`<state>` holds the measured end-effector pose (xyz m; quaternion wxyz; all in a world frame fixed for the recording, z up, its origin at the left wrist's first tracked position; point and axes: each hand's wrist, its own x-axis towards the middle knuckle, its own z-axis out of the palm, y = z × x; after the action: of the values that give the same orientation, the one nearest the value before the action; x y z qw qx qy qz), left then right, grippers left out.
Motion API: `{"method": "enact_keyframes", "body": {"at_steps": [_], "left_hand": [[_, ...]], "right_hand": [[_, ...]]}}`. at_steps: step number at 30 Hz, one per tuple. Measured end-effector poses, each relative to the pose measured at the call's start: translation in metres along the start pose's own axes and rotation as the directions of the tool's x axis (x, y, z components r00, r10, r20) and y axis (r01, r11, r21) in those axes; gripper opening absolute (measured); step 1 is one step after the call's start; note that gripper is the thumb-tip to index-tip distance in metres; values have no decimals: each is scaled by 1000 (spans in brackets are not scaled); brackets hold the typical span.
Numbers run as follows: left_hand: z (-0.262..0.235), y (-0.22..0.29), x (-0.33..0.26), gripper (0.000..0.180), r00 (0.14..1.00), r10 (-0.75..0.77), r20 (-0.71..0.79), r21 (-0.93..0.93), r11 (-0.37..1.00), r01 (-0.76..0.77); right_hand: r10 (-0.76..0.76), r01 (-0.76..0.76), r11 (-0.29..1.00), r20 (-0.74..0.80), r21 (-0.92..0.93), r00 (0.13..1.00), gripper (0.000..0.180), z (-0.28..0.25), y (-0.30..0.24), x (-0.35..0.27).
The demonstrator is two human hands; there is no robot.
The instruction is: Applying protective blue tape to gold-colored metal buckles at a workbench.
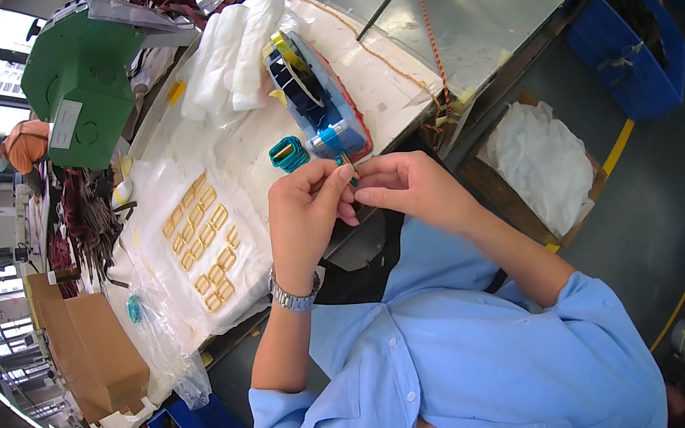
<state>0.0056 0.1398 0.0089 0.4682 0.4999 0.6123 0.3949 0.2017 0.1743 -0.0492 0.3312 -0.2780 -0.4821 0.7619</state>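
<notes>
My left hand (306,206), with a metal watch (294,295) on its wrist, and my right hand (414,191) meet at the table's near edge. Their fingertips pinch a small piece with teal tape and a gold-coloured edge (346,161), mostly hidden by the fingers. Just beyond them stands a blue tape dispenser (346,113) loaded with tape rolls. A small stack of teal-wrapped pieces (289,154) lies left of the dispenser. Farther left, several gold rectangular metal buckles (200,225) lie in rows on a white sheet.
White wrapping rolls (242,57) lie behind the dispenser. A green machine (83,84) stands far left, a cardboard box (94,349) below it. At right are a box lined with white plastic (542,168) and a blue bin (634,42). A person in orange (26,144) is at far left.
</notes>
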Motion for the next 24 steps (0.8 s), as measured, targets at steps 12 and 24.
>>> {"method": "enact_keyframes", "body": {"at_steps": [12, 24], "left_hand": [[-25, 24, 19, 29, 946, -221, 236, -111, 961, 252], [-9, 23, 5, 23, 996, -66, -61, -24, 998, 65]], "right_hand": [[-169, 168, 985, 71, 28, 983, 56, -4, -5, 15], [-223, 201, 959, -93, -202, 970, 42, 8, -16, 17]]}}
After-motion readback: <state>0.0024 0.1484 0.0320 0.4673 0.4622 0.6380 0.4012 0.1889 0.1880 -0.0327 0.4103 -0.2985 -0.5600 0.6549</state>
